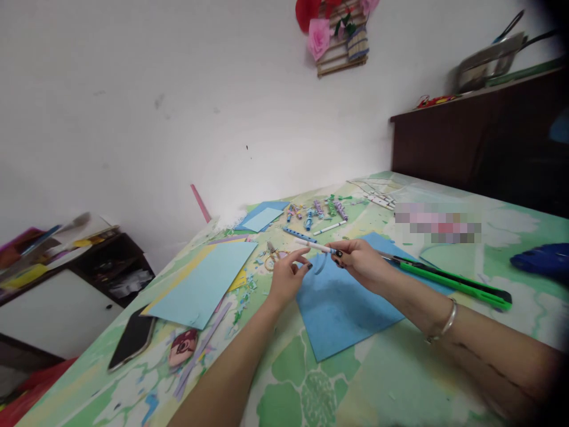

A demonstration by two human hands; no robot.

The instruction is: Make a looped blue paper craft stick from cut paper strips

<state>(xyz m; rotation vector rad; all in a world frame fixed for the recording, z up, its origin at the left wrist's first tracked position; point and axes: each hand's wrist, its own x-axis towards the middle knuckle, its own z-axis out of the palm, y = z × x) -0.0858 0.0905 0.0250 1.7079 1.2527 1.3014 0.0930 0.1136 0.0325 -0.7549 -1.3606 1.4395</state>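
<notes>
My right hand (355, 261) pinches a slim white stick (313, 245) that looks like a pen and points left. A narrow curled blue paper strip (320, 264) hangs below the stick, close to the right fingertips. Near the stick's left end is my left hand (287, 274), its thumb and index finger apart; I see nothing held between them. Both hands are above a blue paper sheet (351, 308). Beneath my right forearm, a green utility knife (457, 284) lies on the table.
Light blue and yellow paper sheets (208, 284) lie at left, beside a phone (132, 339) and a pink case (183, 349). Small rolled paper pieces (331, 206) and another white stick (329, 228) are farther back. A blue object (540, 261) sits at right.
</notes>
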